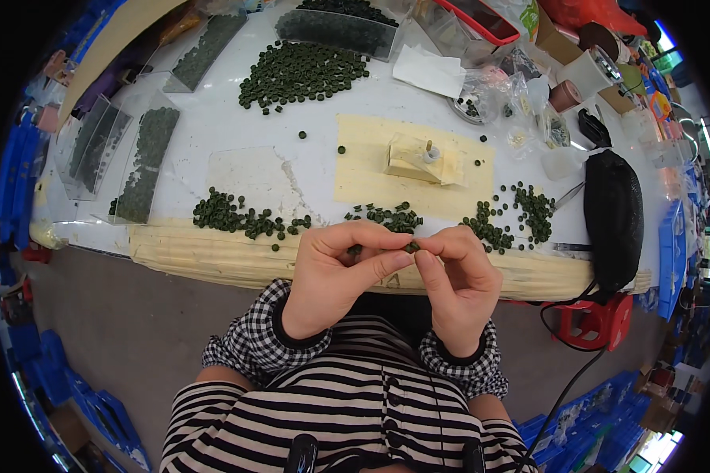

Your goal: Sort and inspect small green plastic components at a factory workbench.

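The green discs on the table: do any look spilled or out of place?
Mostly they lie in loose piles, but a few stray discs sit alone on the table, apart from any pile. The hands, left and right, pinch one disc between them.

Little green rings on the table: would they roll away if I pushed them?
The green rings look small, flat and probably light, so a push would likely scatter them. Most lie flat in heaps; one on edge might roll. Both hands pinch one with fingertips, so probably fiddly.

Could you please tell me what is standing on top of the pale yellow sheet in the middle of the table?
A pale yellow block with a small upright peg stands on the pale yellow sheet, plus a few loose dark green discs. Whatever lies under the block is covered.
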